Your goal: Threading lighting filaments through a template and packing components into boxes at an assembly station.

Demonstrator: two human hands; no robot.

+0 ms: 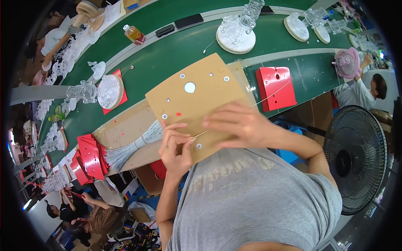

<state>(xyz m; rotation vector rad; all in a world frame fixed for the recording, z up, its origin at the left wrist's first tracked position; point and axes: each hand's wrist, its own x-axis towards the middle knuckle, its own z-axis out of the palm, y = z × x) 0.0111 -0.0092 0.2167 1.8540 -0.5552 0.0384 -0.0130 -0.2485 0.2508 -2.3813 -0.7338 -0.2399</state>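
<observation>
A tan panel (197,96) with a round hole, small slots and several ringed holes leans against my body at the table edge. My left hand (176,150) is closed over its lower left part, thumb and fingertips pinching a thin wire (201,134). The wire runs up to the right, past my right hand, toward a red stack. Over the panel's lower right side, my right hand (238,125) has its fingers stretched out and blurred by motion. Whether it touches the wire is hidden.
A bundle of grey wires (136,144) and red folded panels (90,157) lie at left. The red stack (276,88) is at right. Clear figures on round white bases (235,37) stand on the green table. A black fan (356,159) is beside my right arm. Other people work nearby.
</observation>
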